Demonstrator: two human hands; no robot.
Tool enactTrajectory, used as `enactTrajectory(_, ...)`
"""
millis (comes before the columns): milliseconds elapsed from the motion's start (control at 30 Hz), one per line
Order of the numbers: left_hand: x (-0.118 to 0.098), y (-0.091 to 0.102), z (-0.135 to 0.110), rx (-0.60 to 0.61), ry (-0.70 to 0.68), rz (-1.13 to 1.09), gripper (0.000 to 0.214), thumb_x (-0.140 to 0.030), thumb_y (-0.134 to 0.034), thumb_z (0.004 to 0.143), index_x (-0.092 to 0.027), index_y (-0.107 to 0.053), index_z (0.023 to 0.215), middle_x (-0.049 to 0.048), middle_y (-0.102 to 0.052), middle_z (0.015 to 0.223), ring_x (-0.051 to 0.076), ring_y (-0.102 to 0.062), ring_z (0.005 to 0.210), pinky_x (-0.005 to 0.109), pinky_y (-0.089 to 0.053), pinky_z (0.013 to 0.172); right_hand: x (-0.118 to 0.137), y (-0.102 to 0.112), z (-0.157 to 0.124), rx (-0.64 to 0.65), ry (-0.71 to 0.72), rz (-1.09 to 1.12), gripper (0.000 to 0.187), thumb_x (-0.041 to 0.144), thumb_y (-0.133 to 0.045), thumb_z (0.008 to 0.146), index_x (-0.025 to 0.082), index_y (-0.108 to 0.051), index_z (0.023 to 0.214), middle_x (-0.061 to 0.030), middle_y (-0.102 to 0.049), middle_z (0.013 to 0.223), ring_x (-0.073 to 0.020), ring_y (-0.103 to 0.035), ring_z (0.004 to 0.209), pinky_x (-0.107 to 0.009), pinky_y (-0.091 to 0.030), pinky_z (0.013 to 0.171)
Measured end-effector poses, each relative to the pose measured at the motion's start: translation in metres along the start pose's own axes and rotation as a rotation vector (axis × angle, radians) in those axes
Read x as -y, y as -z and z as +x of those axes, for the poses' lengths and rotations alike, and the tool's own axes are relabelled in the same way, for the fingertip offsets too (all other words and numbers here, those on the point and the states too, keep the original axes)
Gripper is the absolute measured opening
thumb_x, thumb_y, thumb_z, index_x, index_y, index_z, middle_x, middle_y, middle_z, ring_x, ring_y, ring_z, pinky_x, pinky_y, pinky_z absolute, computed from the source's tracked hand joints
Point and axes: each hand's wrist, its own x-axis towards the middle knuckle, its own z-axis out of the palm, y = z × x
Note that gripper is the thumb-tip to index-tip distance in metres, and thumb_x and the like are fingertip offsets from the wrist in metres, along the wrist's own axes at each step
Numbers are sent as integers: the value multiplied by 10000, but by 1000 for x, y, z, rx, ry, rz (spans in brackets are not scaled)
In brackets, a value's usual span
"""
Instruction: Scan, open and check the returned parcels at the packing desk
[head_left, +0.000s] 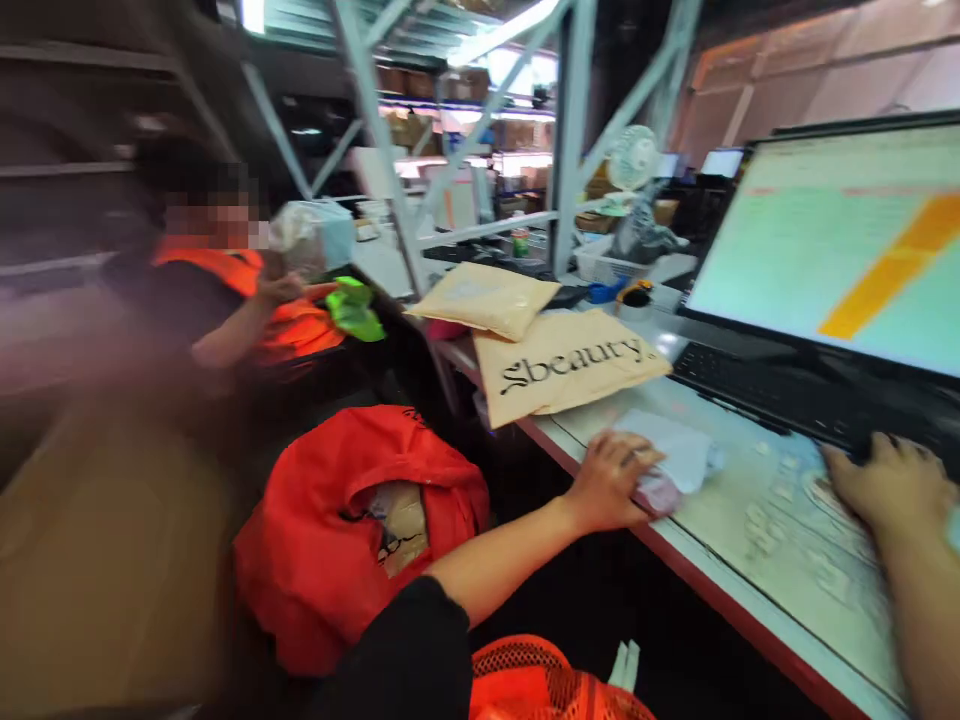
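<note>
My left hand (611, 483) reaches across to the desk's front edge, its fingers closed on a small packet (660, 492) with a white, paper-like piece (670, 445) lying against it. What the packet contains is hidden. My right hand (896, 490) rests at the near edge of a black keyboard (757, 385), fingers apart and holding nothing. Beyond my left hand lies a cream padded mailer (570, 365) printed "Sbeauty", with a second padded mailer (487, 298) overlapping it. Below and left of my forearm sits a red bag (300, 540), its mouth showing more packages (405, 525) inside.
A large monitor (840, 240) stands behind the keyboard. Grey metal braces (574, 140) rise behind the desk (795, 600). At left, a person in an orange vest (292, 325) handles something bright green (356, 308). A brown shape, perhaps cardboard (112, 560), blurs the lower left.
</note>
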Motion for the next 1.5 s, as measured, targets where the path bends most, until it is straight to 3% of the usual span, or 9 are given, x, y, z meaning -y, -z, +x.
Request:
enactTrajectory(200,4,-13,1,-373,9,76,611,-499,-792,821,-255,-560,1331,144,-609,1418,373,-432,1468,622,-249,1263,47,37,-6,168,-279,-18,766,529,-384,1016,7,-400,1577,-292,-337,1657,-425,-263,1548,-622,-240,1219)
enactTrajectory(500,0,-10,5,-424,-100,116,591,-458,-802,835,-241,-528,1311,135,-632,1346,356,-518,1374,571,-360,1205,42,38,-5,204,-344,55,808,594,-410,1018,83,-311,1636,-199,-207,1738,-425,-108,1602,-672,-98,1259)
enactTrajectory(600,1,-8,5,-395,-86,100,582,-449,-819,819,-250,-543,1291,127,-636,1338,350,-523,1366,553,-380,1196,54,70,-12,161,-248,90,777,550,-451,1009,83,-352,1621,-213,-254,1723,-414,-217,1581,-622,-231,1251)
enactTrajectory(767,-1,-8,3,-328,-38,63,578,-498,-837,796,-251,-594,1258,121,-637,1344,335,-514,1382,521,-368,1221,37,136,-82,225,-112,29,667,611,-476,977,206,-564,1500,-167,-699,1348,-390,-670,1173,-538,-532,1009)
enactTrajectory(933,5,0,6,-109,-110,48,711,-651,-792,808,-259,-593,1367,124,-566,1496,341,-389,1524,554,-224,1304,-19,154,-171,339,-117,-195,671,627,-493,935,197,-623,1433,-216,-713,1257,-460,-696,1048,-607,-585,835)
enactTrajectory(1067,16,19,16,159,-251,46,892,-676,-813,780,-297,-498,1524,116,-342,1701,409,-141,1626,689,-98,1288,-25,153,-191,277,-102,-187,594,496,-395,990,122,-620,1393,-248,-680,1261,-460,-662,1150,-611,-565,931)
enactTrajectory(1233,20,23,21,158,-104,-69,1106,-687,-872,697,-237,-404,1593,177,-47,1772,475,-31,1623,661,-223,1273,45,185,-144,340,-186,305,517,433,-385,1029,145,-576,1414,-139,-747,976,-259,-736,764,-420,-618,756)
enactTrajectory(1333,16,16,20,117,-14,-119,1166,-653,-888,699,-214,-323,1619,209,-95,1759,434,-200,1609,594,-301,1270,116,196,-97,547,-32,485,490,400,-375,1047,223,-533,1475,-56,-732,868,-175,-682,582,-295,-558,547)
enactTrajectory(1500,12,12,22,61,12,-148,1297,-637,-927,630,-182,-246,1636,205,-330,1681,390,-368,1547,541,-347,1263,220,172,-38,812,211,281,448,255,-443,1005,195,-652,1397,-63,-745,819,-153,-628,470,-284,-521,522)
